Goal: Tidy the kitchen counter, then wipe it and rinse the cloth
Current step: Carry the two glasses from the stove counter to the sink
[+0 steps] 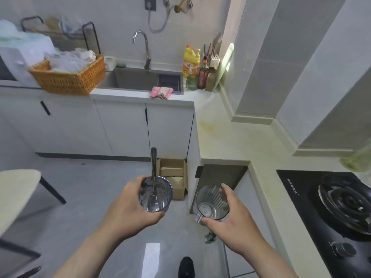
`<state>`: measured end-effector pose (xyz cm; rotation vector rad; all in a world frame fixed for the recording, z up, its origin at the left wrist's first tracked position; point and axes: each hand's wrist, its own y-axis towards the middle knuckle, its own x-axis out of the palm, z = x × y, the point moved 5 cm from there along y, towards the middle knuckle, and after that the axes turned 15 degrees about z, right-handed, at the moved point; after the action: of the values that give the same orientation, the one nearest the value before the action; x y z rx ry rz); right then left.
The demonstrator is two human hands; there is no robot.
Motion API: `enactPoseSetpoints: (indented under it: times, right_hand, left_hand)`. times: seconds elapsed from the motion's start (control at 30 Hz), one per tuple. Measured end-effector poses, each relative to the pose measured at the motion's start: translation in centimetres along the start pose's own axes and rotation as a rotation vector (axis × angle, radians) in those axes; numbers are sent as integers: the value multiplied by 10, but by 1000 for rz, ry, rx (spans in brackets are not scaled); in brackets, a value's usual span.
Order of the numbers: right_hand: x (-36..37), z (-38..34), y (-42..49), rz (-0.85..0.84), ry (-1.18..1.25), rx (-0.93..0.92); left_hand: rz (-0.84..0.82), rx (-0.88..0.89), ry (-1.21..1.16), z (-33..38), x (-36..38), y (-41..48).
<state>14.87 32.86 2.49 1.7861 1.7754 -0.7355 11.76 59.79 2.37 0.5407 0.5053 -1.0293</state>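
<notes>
My left hand (128,207) grips a clear ribbed glass (156,195) with a metal spoon (153,167) standing in it, held over the floor. My right hand (226,219) holds a second clear ribbed glass (210,203) by its rim, just left of the counter's edge. A pink and white cloth (161,92) lies folded on the front rim of the sink (128,81). The pale counter (230,137) runs from the sink corner along the right side and shows a yellowish stain (206,125).
A wicker basket (68,77) of bags stands left of the sink. Bottles (192,65) and a knife block (212,65) crowd the counter corner. A black gas hob (329,213) sits at the right. An open cardboard box (172,177) lies on the floor.
</notes>
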Motion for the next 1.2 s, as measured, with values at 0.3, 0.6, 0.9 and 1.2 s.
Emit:
enactPoseSetpoints:
  times: [0.3,0.6,0.9,1.2]
  right_hand:
    - [22,-30,122,-74,31,-103]
    - [45,-60,221,-133,1,-192]
    - [90,-103,284,-144,-23,-189]
    - [170,-179,346,-77,-41,-122]
  left_hand:
    - [79,-67,57,-7,16,97]
    - [162,-62,18,4,22,175]
    - [150,-102,28,-37,6,258]
    - [82,-57,26,-104,-29,387]
